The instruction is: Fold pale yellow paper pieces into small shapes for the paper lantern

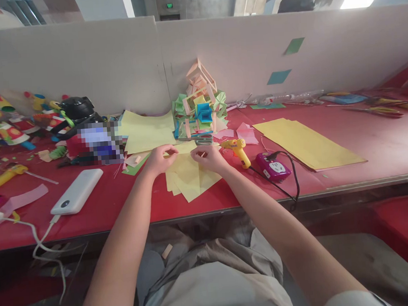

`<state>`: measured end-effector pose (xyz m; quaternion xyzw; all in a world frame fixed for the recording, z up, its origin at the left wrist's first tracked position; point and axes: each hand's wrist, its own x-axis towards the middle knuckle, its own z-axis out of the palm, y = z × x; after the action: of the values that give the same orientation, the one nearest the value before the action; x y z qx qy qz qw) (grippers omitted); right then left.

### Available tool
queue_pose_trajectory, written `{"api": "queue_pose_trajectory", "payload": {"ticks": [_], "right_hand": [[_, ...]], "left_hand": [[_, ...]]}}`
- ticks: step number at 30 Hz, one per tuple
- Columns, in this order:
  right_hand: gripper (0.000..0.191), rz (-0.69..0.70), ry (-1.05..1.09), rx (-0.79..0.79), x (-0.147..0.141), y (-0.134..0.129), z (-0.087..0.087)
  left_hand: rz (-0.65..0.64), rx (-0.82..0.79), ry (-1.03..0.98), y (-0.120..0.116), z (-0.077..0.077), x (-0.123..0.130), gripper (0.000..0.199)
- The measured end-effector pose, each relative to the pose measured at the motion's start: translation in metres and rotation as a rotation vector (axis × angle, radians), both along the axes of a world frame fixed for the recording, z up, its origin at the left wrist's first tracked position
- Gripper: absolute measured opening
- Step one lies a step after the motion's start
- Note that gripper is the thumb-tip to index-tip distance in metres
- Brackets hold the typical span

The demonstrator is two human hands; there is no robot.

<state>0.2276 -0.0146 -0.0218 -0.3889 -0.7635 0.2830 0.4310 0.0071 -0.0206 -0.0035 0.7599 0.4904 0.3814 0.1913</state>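
Both hands work at the far edge of some pale yellow paper sheets [188, 175] lying overlapped near the table's front. My left hand [162, 159] is closed, its thumb and fingers pinching the upper left part of a yellow sheet. Opposite it, my right hand [207, 157] pinches the same sheet's upper right part. Just beyond the right hand lie grey-handled scissors [203, 139]. A yellow glue gun [239, 151] rests to the right of that hand, apart from it. Behind stands a pile of folded paper pieces in green, blue and peach [202, 107].
On the left are a white power bank [77, 192] with a cable, a black-lidded bottle [77, 110] and paper figures [8, 122]. A purple power socket [273, 167] and large yellow sheets [306, 143] lie right. A pale partition [113, 61] closes the table's back.
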Motion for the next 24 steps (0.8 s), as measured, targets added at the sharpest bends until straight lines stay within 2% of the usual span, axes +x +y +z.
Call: {"api": "queue_pose_trajectory", "payload": {"ticks": [4,9,18,24], "right_hand": [[0.022,0.021,-0.004,0.053,-0.002,-0.002,0.001],[0.024,0.054,-0.048,0.116,-0.004,-0.003,0.002],[0.022,-0.005,-0.028,0.128,0.001,-0.007,0.008],[0.021,0.005,0.003,0.161,0.004,-0.007,0.011]], "left_hand": [[-0.032,-0.012,-0.014,-0.001,-0.001,0.008,0.014],[0.0,-0.035,0.0,0.0,-0.001,0.009,0.011],[0.074,-0.058,0.029,0.0,0.002,-0.007,0.009],[0.118,-0.098,0.028,0.001,0.001,-0.019,0.009]]}}
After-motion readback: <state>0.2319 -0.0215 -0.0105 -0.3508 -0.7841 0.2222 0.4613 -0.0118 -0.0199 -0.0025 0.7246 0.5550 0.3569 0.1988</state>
